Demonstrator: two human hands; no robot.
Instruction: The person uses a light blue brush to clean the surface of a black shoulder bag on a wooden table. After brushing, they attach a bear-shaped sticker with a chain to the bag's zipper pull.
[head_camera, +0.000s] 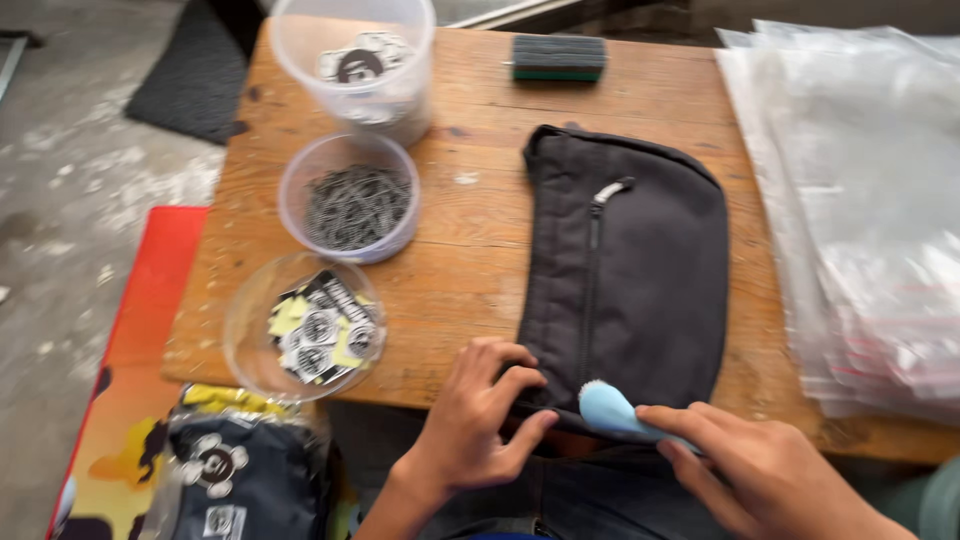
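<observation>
A black fabric pouch (640, 270) with a zipper lies lengthwise on the wooden table (480, 250). My left hand (478, 415) pinches the pouch's near edge at the table's front. My right hand (745, 465) holds a small light-blue brush (608, 408), whose head rests against the pouch's near end.
Three clear tubs stand on the left: one with printed tags (310, 328), one with dark metal rings (352, 200), one taller at the back (362, 62). A stack of clear plastic bags (860, 200) lies on the right. A dark block (558, 57) sits at the far edge. Bagged dark items (235, 465) lie below left.
</observation>
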